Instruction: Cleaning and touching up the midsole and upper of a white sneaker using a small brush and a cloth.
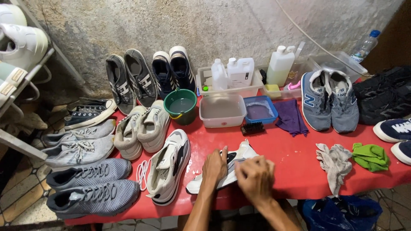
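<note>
Red table point(295, 171) against rough grey wall point(222, 25); taken as landmark, all places given from it.

Along table's back edge, by the wall: dark shoe pairs point(145, 77), clear tray point(229, 90) with white jugs point(233, 72), one more jug point(280, 64) to the right. Probably parked there to stay upright and out of the splash.

Mid-table: green bucket point(180, 105) with water, white tub point(222, 110), blue tub point(260, 109), small black brush point(252, 128), purple cloth point(291, 116). All within arm's reach of the near edge, likely for that reason.

Right half of table: grey-blue pair point(329, 100), black shoes point(383, 96), grey rag point(336, 162), green rag point(370, 156) lying crumpled, loose.

Left end of table: beige pair point(141, 128), grey pairs point(81, 143), white-black shoe point(168, 167) with loose lace point(141, 172) beside it.

Near edge, centre: white shoe point(227, 169), lying on its side, sole toward the edge, apparently tipped so the upper faces up for handling.

Left hand point(215, 167) flat on the shoe's middle, fingers closed over it, pinning it down. Right hand point(255, 177) curled over the heel end, fingers bunched narrow; whether anything held inside, cannot tell.

Below table, right: blue bag point(342, 211).
</note>
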